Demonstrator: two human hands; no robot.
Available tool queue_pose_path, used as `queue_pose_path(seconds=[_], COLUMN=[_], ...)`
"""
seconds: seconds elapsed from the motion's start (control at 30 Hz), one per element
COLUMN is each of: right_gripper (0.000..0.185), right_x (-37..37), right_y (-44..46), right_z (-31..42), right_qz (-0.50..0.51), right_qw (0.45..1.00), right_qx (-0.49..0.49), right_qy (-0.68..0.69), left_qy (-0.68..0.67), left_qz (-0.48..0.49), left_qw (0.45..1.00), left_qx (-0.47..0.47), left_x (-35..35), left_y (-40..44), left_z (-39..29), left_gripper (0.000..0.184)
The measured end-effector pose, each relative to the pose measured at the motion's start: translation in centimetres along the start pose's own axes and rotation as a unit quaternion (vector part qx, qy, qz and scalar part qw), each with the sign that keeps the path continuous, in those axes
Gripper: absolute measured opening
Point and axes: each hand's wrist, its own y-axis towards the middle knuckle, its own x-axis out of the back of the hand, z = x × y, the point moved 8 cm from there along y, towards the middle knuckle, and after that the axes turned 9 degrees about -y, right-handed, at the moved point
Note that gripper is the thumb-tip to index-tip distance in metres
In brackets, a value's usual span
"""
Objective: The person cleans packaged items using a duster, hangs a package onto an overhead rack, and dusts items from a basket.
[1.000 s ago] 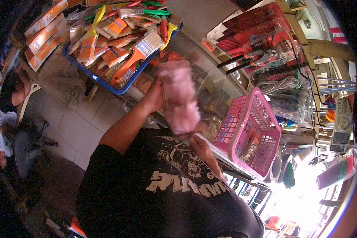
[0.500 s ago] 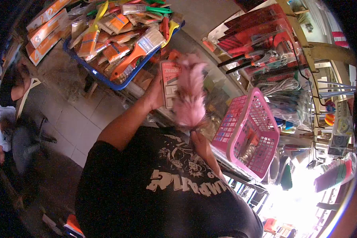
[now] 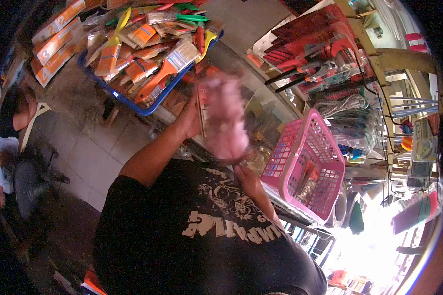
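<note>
My left hand (image 3: 193, 117) is closed around the edge of a flat red-and-white Makita pack (image 3: 202, 105), held upright over the counter. A fluffy pink duster (image 3: 227, 120), blurred by motion, lies across the pack's face and hides most of it. The duster's handle end is in my right hand (image 3: 246, 178), close to my chest, with the fingers wrapped round it. Just beyond my left hand stands a blue tray (image 3: 150, 109) heaped with paintbrushes (image 3: 179, 56) in orange, yellow and green.
A pink plastic basket (image 3: 285, 182) with some items inside stands to my right. Packaged tools (image 3: 325, 64) hang on a rack beyond it. Orange size-marked boxes (image 3: 54, 51) are at the upper left, and another person's arm (image 3: 24, 115) shows at the far left.
The duster has shifted slightly left and further over the pack, with more blur. Both hands keep their hold. The whole view has shifted a little.
</note>
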Motion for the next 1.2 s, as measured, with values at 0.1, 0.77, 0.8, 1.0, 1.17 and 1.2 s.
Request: queue_pose_path(seconds=[0.1,0.77,0.8,1.0,1.17,1.2], right_gripper=[0.043,0.042,0.042,0.037,0.036,0.035], right_x=[0.0,-0.5,-0.7,-1.7,-1.7,-1.8], right_y=[0.3,-0.6,-0.5,0.4,-0.8,-0.6], right_z=[-1.1,3.0,2.7,1.1,3.6,3.2], right_qz=[-0.029,0.010,0.024,-0.062,0.012,0.012], right_qw=[0.997,0.999,1.000,0.994,0.996,0.996], right_qx=[0.063,0.032,0.018,0.085,0.038,0.004], right_qy=[-0.035,0.019,0.008,-0.034,0.075,0.092], left_qy=[-0.002,-0.059,-0.090,-0.211,-0.101,-0.080], left_qz=[-0.010,0.013,0.043,0.097,0.034,0.023], left_qw=[1.000,0.996,0.994,0.971,0.994,0.996], left_qx=[0.019,-0.072,-0.046,0.058,-0.001,-0.009], left_x=[0.3,-1.2,-2.1,0.0,0.6,0.4], left_y=[0.2,-0.3,-0.5,0.1,-0.2,-0.5], left_z=[0.3,-1.7,-1.5,-0.8,-1.6,-1.7], left_gripper=[0.077,0.052,0.050,0.052,0.055,0.056])
